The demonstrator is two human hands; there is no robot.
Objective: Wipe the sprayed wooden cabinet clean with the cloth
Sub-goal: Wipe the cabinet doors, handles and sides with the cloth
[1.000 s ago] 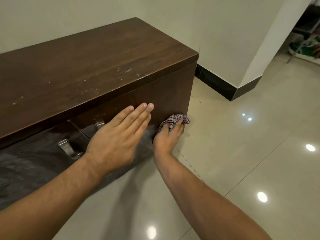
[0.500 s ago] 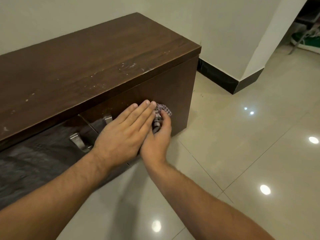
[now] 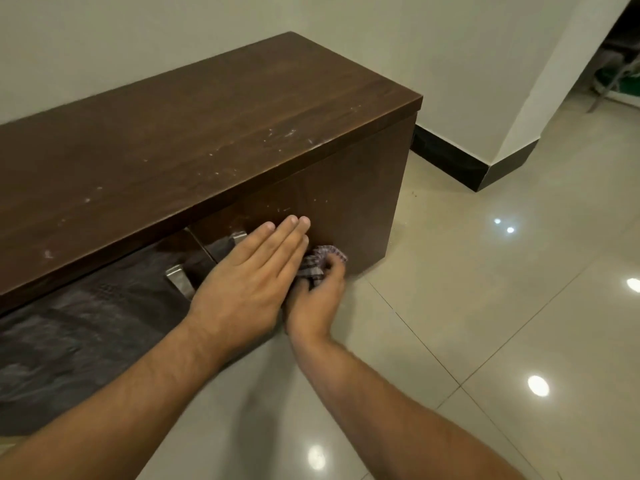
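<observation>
Cabinet [image 3: 346,209] front, right end: right hand [image 3: 317,299] clenched on cloth [image 3: 320,263], left hand [image 3: 252,282] flat, fingers together; advise firm overlapping strokes toward remaining specks.

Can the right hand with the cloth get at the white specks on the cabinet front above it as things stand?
Probably yes. The right hand holds the cloth against the cabinet front, low down. The white specks sit just above; only the left hand, flat on the door beside them, crowds the path.

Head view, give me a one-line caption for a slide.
Right hand rubs a cloth on the cabinet front; left hand rests flat beside it.
</observation>
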